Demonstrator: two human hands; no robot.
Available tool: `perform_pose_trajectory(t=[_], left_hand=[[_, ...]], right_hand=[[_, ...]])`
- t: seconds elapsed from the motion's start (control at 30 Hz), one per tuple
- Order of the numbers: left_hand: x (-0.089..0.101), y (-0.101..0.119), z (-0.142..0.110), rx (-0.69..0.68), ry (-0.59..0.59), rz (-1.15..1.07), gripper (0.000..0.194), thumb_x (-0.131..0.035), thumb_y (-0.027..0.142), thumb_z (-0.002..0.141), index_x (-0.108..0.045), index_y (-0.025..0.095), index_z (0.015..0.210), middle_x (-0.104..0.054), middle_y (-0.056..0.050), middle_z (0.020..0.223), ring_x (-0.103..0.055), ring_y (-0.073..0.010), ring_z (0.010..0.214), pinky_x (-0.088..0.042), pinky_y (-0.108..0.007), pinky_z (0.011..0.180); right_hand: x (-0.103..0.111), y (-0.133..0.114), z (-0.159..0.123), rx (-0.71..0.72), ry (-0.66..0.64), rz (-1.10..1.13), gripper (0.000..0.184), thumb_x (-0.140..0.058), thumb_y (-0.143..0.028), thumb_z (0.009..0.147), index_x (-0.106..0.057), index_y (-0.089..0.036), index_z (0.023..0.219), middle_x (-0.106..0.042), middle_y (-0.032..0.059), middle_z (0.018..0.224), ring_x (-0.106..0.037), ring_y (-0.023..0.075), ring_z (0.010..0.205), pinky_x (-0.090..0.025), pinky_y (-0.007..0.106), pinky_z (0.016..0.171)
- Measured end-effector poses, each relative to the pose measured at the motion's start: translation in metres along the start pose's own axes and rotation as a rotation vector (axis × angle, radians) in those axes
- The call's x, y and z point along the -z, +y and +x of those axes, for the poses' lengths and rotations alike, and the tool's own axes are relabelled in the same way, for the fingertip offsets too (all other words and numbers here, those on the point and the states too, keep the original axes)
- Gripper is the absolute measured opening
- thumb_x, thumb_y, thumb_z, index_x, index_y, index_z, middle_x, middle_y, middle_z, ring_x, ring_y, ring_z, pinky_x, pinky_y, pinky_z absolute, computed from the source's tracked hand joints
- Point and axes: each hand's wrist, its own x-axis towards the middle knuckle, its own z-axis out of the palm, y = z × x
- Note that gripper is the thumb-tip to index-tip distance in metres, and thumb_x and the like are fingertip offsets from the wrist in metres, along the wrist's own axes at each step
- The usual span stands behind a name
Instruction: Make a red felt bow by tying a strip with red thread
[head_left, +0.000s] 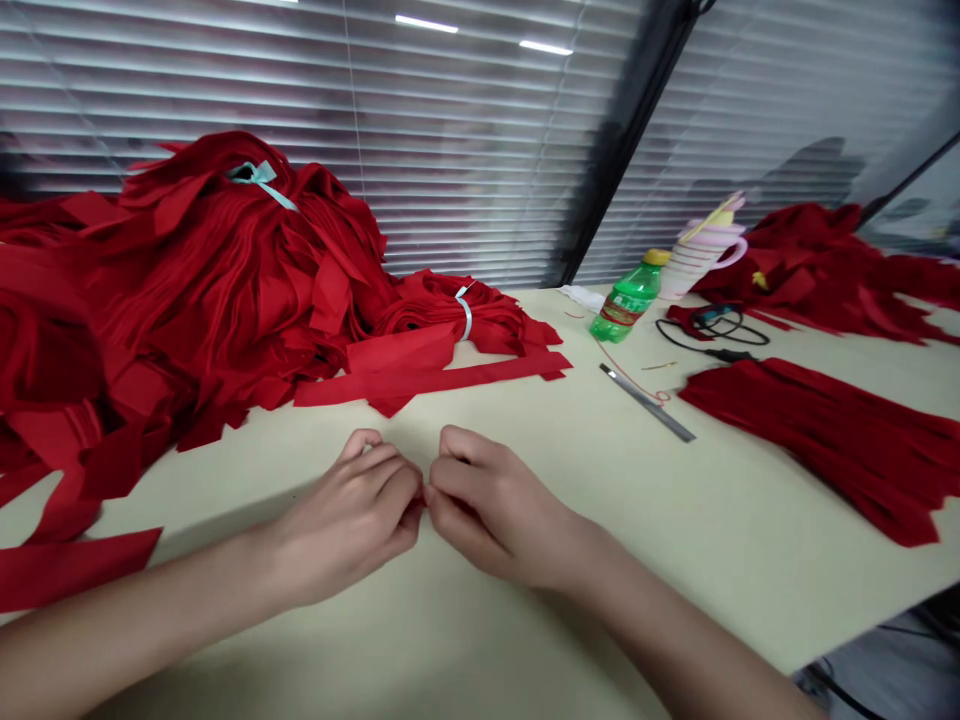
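Observation:
My left hand and my right hand rest on the pale table, fingertips pinched together and meeting at the middle. Both are closed on something too small or hidden to name. Just beyond the hands lie long red fabric strips. Behind those sits a tied bundle of red strips with a pale band round it.
A big heap of red cloth fills the left, bound with a light blue ribbon. A flat stack of red pieces lies at right. A green bottle, metal ruler, black cable, pink cup and more red cloth stand further back.

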Motion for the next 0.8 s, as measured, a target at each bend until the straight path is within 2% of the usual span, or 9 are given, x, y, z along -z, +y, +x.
perform_pose_trajectory(t=[0.13, 0.3, 0.5, 0.67, 0.8], left_hand=[[-0.004, -0.005, 0.001, 0.037, 0.003, -0.047, 0.013, -0.043, 0.011, 0.084, -0.048, 0.015, 0.072, -0.053, -0.005, 0.071, -0.048, -0.0187, 0.069, -0.034, -0.039, 0.077], [-0.011, -0.008, 0.0, 0.104, 0.014, -0.157, 0.013, -0.044, 0.011, 0.08, -0.044, 0.018, 0.069, -0.053, -0.003, 0.067, -0.049, -0.019, 0.068, -0.039, -0.037, 0.074], [-0.016, -0.013, -0.002, 0.209, 0.052, -0.29, 0.009, -0.044, 0.011, 0.078, -0.048, 0.018, 0.074, -0.059, -0.006, 0.077, -0.053, -0.021, 0.078, -0.043, -0.034, 0.072], [-0.018, -0.015, -0.001, 0.262, 0.058, -0.369, 0.01, -0.046, 0.012, 0.074, -0.053, 0.018, 0.078, -0.06, -0.006, 0.08, -0.054, -0.0203, 0.076, -0.043, -0.033, 0.069], [-0.016, -0.013, 0.002, 0.321, 0.094, -0.433, 0.006, -0.048, 0.015, 0.075, -0.053, 0.019, 0.075, -0.06, -0.003, 0.077, -0.053, -0.0171, 0.071, -0.041, -0.029, 0.064]], right_hand=[[-0.009, 0.002, -0.003, 0.2, 0.011, -0.253, 0.016, -0.038, -0.012, 0.085, -0.042, -0.017, 0.069, -0.043, 0.0041, 0.083, -0.039, 0.0114, 0.067, -0.035, 0.025, 0.058], [-0.021, 0.008, -0.007, 0.212, 0.079, -0.297, 0.015, -0.036, -0.012, 0.086, -0.043, -0.018, 0.074, -0.053, 0.0047, 0.08, -0.048, 0.0119, 0.067, -0.041, 0.024, 0.058], [-0.036, 0.008, -0.006, 0.18, 0.168, -0.36, 0.019, -0.032, -0.012, 0.087, -0.034, -0.02, 0.07, -0.045, 0.0, 0.065, -0.04, 0.0114, 0.057, -0.035, 0.025, 0.052], [-0.044, 0.01, -0.009, 0.254, 0.183, -0.462, 0.018, -0.032, -0.011, 0.086, -0.039, -0.019, 0.071, -0.048, 0.005, 0.068, -0.04, 0.0148, 0.062, -0.036, 0.027, 0.053], [-0.043, 0.01, -0.011, 0.315, 0.194, -0.512, 0.019, -0.033, -0.009, 0.084, -0.041, -0.019, 0.069, -0.045, 0.0039, 0.066, -0.037, 0.0145, 0.061, -0.034, 0.027, 0.051]])
